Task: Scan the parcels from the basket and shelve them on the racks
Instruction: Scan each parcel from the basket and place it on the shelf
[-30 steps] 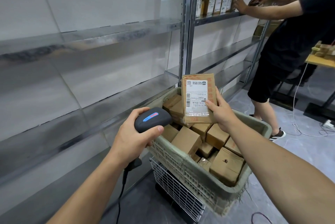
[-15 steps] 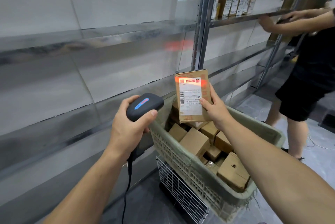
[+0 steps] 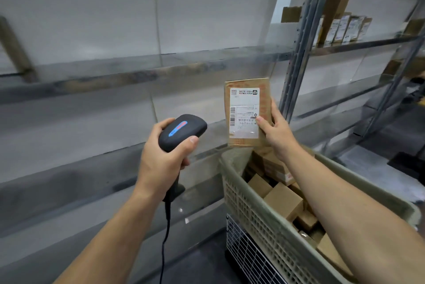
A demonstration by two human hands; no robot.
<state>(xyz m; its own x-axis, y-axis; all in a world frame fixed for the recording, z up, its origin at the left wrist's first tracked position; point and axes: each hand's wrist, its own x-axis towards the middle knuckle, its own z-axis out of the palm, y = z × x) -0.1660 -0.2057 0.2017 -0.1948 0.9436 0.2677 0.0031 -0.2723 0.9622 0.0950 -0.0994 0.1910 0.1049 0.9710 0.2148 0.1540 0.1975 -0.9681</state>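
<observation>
While left fingers (image 3: 192, 141) clasp the scanner (image 3: 181, 130), right fingers (image 3: 261, 121) pinch a parcel (image 3: 244, 108), seemingly above the basket (image 3: 250, 205).

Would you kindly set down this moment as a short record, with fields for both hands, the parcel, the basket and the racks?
Left hand: grips a black corded handheld barcode scanner
Right hand: holds a flat brown cardboard parcel upright, white label facing the camera
Parcel position: above the basket's far corner, ahead of the scanner
Basket: grey-green slotted plastic, holding small brown cardboard boxes
Racks: grey metal shelves; labelled parcels stand on a far upper shelf
</observation>
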